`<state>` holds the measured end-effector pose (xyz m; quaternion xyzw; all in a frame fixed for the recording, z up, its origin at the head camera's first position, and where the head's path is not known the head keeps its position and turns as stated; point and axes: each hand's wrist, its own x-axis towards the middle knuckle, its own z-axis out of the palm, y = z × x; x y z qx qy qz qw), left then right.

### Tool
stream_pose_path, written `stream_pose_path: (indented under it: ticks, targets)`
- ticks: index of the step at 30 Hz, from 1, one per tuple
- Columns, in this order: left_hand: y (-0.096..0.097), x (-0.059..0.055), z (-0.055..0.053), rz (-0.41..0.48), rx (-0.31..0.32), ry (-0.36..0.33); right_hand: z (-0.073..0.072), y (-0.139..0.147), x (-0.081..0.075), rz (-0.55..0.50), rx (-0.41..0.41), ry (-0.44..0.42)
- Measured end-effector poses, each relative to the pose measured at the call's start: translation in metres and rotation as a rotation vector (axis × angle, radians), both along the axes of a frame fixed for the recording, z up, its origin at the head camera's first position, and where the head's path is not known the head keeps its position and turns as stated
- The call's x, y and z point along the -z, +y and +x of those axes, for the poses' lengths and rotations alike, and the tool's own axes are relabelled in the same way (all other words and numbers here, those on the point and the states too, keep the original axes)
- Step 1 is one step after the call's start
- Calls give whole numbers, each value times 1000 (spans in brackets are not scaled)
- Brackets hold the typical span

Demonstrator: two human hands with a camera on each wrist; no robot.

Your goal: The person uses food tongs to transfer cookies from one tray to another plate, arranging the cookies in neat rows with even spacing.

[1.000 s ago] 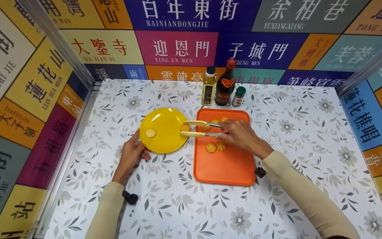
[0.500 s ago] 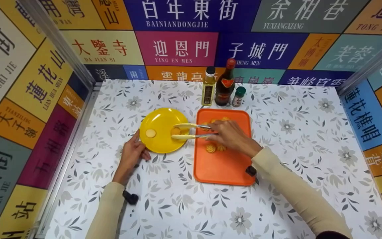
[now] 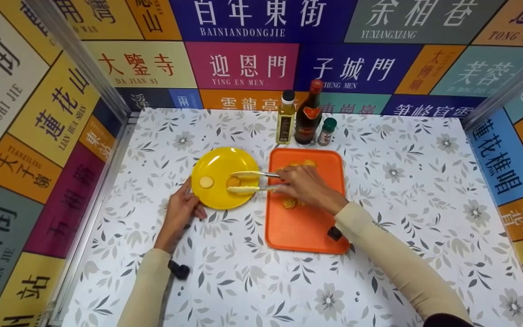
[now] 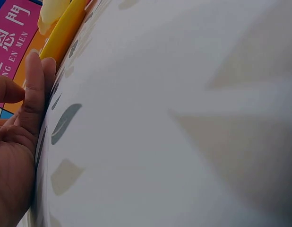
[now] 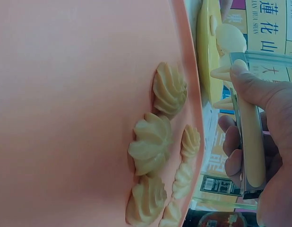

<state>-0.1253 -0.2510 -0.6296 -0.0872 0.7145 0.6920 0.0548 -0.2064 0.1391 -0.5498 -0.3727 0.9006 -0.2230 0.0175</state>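
My right hand [image 3: 304, 184] grips a pair of tongs [image 3: 245, 189] with pale yellow tips. Those tips stand on either side of a golden cookie [image 3: 233, 181] over the right half of a yellow plate [image 3: 219, 200]. A paler round cookie [image 3: 206, 182] lies on the plate's left side. At the plate's lower-left edge rests my left hand [image 3: 180, 209]; in the left wrist view its fingers [image 4: 35, 82] reach toward the rim, largely straight. Several swirled cookies [image 5: 150, 144] lie on the orange tray [image 3: 307, 231], partly hidden in the head view by my right hand.
Behind the tray stand an oil bottle [image 3: 285, 125], a dark bottle with a red cap [image 3: 308, 120] and a small green-capped shaker [image 3: 327, 131]. A floral cloth [image 3: 243, 290] covers the table. Printed panels [image 3: 243, 66] wall in the back and sides.
My right hand has moved left, carrying the golden cookie in the tongs from the plate's right rim further in over the plate. My left hand has stayed in place.
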Motion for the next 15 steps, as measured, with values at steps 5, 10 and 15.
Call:
stream_pose_path:
  ticks: [5, 10, 15]
  targets:
    - [-1, 1, -1, -22, 15, 32, 0, -7, 4, -19, -26, -3]
    - [-1, 1, -1, -21, 19, 41, 0, -14, 6, -25, -41, -29]
    - [0, 0, 0, -17, 7, 17, 1, -21, 8, -27, -49, -47]
